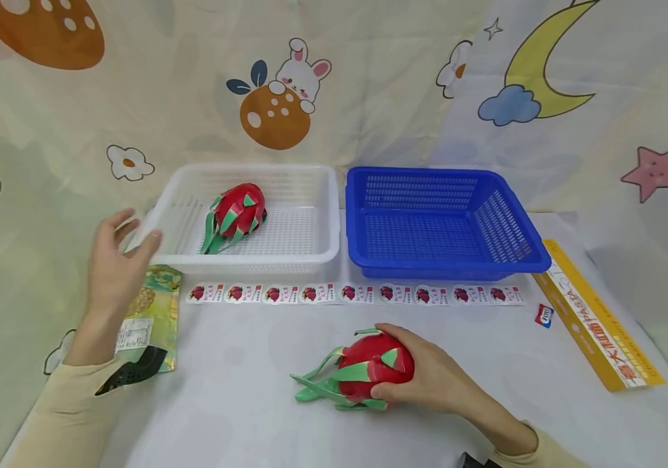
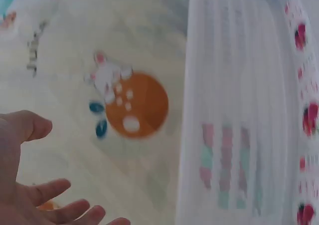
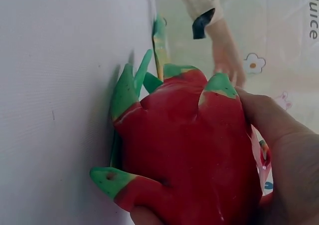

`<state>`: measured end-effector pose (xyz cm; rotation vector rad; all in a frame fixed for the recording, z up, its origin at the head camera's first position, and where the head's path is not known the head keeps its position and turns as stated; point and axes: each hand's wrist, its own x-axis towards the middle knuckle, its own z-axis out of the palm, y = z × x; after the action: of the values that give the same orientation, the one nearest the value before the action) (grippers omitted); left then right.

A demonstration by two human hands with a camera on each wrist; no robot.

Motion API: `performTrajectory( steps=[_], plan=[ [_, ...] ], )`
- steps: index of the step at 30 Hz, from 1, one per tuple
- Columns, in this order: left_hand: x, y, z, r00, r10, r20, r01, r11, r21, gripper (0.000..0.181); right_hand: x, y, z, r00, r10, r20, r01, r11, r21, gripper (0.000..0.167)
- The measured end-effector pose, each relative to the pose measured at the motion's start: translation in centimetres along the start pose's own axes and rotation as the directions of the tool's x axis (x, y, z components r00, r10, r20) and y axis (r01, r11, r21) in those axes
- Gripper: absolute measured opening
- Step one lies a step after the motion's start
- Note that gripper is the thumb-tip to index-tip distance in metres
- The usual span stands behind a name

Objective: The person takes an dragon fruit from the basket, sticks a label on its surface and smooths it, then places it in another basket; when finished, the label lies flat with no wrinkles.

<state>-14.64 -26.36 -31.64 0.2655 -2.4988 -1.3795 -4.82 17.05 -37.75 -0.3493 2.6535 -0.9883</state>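
Near the front middle of the table, my right hand (image 1: 433, 374) grips a red dragon fruit (image 1: 377, 367) with green leafy tips, thumb and fingers curled round its right end. In the right wrist view the same dragon fruit (image 3: 184, 145) fills the middle, close against the white tabletop. A second dragon fruit (image 1: 240, 211) lies in the left part of the white basket (image 1: 310, 260). My left hand (image 1: 117, 260) hovers by that basket's left side, its fingers spread and holding nothing. Through the basket wall (image 2: 239, 85) the left wrist view shows the fruit blurred.
A blue basket (image 1: 445, 266) stands right of the white one. A strip of dragon fruit stickers (image 1: 348, 294) runs along the front of both. A yellow-green packet (image 1: 158, 325) lies under my left forearm; a pasta box (image 1: 603, 318) and a small red-blue packet (image 1: 544, 316) lie at right.
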Motion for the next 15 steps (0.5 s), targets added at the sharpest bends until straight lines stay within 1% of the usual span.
performTrajectory(
  steps=[1,2,3,4,5,6,7,9,10,11,12,13,14,15],
  plan=[
    [-0.8,1.2,1.0,0.997,0.075,0.035,-0.076,0.997,0.004,0.063,0.0,0.0,0.0,1.000,0.005,-0.001,-0.005,1.000,-0.002,0.085],
    [-1.8,2.3,2.1,0.982,0.161,0.099,-0.162,0.987,-0.005,0.062,0.0,0.1,-0.1,1.000,0.008,-0.002,-0.008,1.000,-0.003,0.086],
    [-2.7,3.2,3.4,0.954,0.239,0.182,-0.241,0.971,-0.013,0.062,0.0,0.1,-0.1,1.000,0.011,-0.003,-0.011,1.000,-0.004,0.086],
    [-3.8,4.1,4.7,0.913,0.303,0.274,-0.307,0.951,-0.028,0.062,0.0,0.1,-0.1,1.000,0.014,-0.002,-0.014,1.000,-0.001,0.086],
    [-4.8,4.8,6.0,0.860,0.360,0.362,-0.368,0.929,-0.049,0.062,0.0,0.1,-0.2,1.000,0.017,-0.002,-0.017,1.000,0.000,0.086],
    [-5.8,5.3,7.4,0.803,0.394,0.446,-0.407,0.911,-0.071,0.063,0.0,0.1,-0.2,1.000,0.017,-0.003,-0.017,1.000,0.001,0.086],
    [-6.9,5.8,8.8,0.740,0.417,0.527,-0.439,0.894,-0.092,0.064,0.0,0.1,-0.2,1.000,0.018,-0.001,-0.018,1.000,0.006,0.086],
    [-8.7,6.6,11.3,0.618,0.418,0.665,-0.477,0.873,-0.105,0.070,0.0,0.1,-0.2,1.000,0.014,0.002,-0.014,1.000,0.016,0.086],
    [-9.5,6.8,12.5,0.562,0.407,0.720,-0.489,0.866,-0.108,0.073,0.1,0.1,-0.2,1.000,0.012,0.004,-0.012,1.000,0.018,0.086],
    [-10.2,6.9,13.6,0.510,0.400,0.761,-0.503,0.857,-0.112,0.077,0.1,0.1,-0.1,1.000,0.009,0.003,-0.009,1.000,0.019,0.086],
    [-10.7,6.9,14.6,0.465,0.385,0.797,-0.511,0.852,-0.114,0.080,0.1,0.1,-0.1,1.000,0.008,0.003,-0.008,1.000,0.021,0.087],
    [-11.1,6.9,15.4,0.424,0.378,0.823,-0.519,0.846,-0.122,0.082,0.2,0.1,-0.1,1.000,0.007,0.007,-0.007,1.000,0.028,0.087],
    [-11.4,6.8,16.2,0.397,0.365,0.842,-0.518,0.847,-0.123,0.085,0.2,0.1,0.0,1.000,0.007,0.011,-0.007,0.999,0.036,0.087],
    [-11.7,6.6,16.8,0.375,0.357,0.856,-0.509,0.851,-0.131,0.087,0.2,0.1,0.0,1.000,0.006,0.014,-0.006,0.999,0.043,0.087]
  ],
)
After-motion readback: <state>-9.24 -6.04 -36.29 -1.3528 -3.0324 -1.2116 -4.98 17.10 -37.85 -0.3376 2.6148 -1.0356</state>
